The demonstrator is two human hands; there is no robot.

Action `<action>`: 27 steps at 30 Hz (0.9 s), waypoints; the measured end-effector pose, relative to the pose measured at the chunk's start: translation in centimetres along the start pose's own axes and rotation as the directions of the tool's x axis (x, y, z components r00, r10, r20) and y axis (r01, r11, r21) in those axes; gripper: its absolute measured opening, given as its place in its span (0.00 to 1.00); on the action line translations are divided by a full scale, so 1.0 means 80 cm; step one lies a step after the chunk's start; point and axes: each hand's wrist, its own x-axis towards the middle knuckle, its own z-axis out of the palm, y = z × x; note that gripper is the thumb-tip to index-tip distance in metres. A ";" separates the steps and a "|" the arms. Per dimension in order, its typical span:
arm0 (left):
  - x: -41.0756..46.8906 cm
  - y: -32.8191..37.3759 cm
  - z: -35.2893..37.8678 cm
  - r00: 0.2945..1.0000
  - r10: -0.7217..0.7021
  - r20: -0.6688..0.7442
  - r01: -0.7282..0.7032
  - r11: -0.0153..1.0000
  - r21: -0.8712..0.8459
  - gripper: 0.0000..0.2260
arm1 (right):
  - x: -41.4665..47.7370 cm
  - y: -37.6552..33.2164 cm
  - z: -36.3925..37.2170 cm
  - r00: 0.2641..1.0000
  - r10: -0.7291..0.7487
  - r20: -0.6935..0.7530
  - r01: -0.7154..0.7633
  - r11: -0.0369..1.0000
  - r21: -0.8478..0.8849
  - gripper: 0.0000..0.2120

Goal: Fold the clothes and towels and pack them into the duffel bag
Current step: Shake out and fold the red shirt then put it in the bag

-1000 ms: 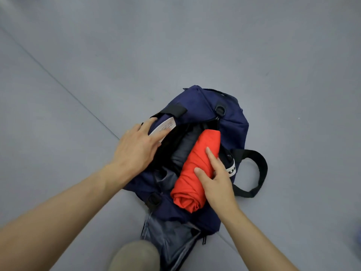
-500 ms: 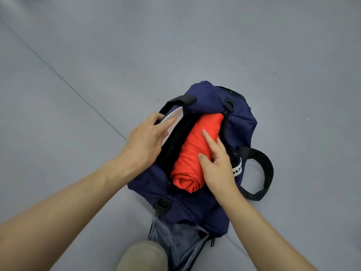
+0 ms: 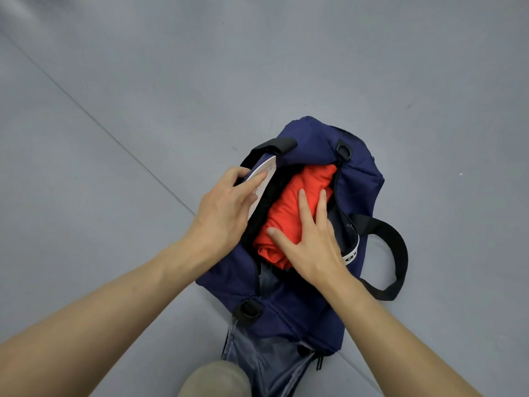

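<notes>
A navy duffel bag (image 3: 360, 179) lies open on the grey floor in front of me. A rolled orange garment (image 3: 292, 202) sits in its opening, over darker cloth that is mostly hidden. My right hand (image 3: 312, 239) lies flat on the orange roll with its fingers spread, holding nothing. My left hand (image 3: 226, 207) grips the bag's left rim, thumb outside and fingers on a white label (image 3: 264, 170), and holds that side pulled away from the roll.
A black handle loop (image 3: 398, 253) lies on the floor at the bag's right. The bag's near end shows a grey unzipped pocket (image 3: 266, 356) beside my knee (image 3: 214, 379). A floor seam (image 3: 114, 133) runs diagonally at the left.
The orange roll has gone further into the bag. My right hand has shifted from the roll's side onto its top. My left hand has kept its hold on the rim.
</notes>
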 end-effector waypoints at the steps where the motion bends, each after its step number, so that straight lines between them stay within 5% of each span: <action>1: 0.001 0.001 0.000 1.000 0.003 -0.006 -0.003 1.000 -0.018 0.20 | 0.002 0.000 0.001 1.000 -0.002 0.001 0.002 1.000 -0.029 0.47; 11: 0.006 0.001 -0.006 0.999 -0.030 -0.015 0.028 0.994 -0.107 0.20 | 0.048 -0.011 -0.012 0.992 -0.079 -0.094 0.051 0.962 -0.267 0.47; 20: 0.006 -0.003 -0.001 0.995 -0.080 0.065 0.087 0.989 -0.121 0.21 | 0.065 -0.010 -0.022 0.976 0.142 0.165 -0.104 0.970 -0.220 0.50; 24: -0.007 -0.001 0.000 0.991 -0.077 0.110 0.066 0.993 0.101 0.25 | 0.040 -0.006 -0.042 0.987 0.084 0.139 -0.062 0.985 -0.160 0.43; 27: -0.014 0.017 0.007 0.983 0.183 -0.016 -0.170 0.940 0.295 0.23 | 0.013 0.013 -0.061 0.994 -0.070 -0.085 0.048 0.970 -0.238 0.28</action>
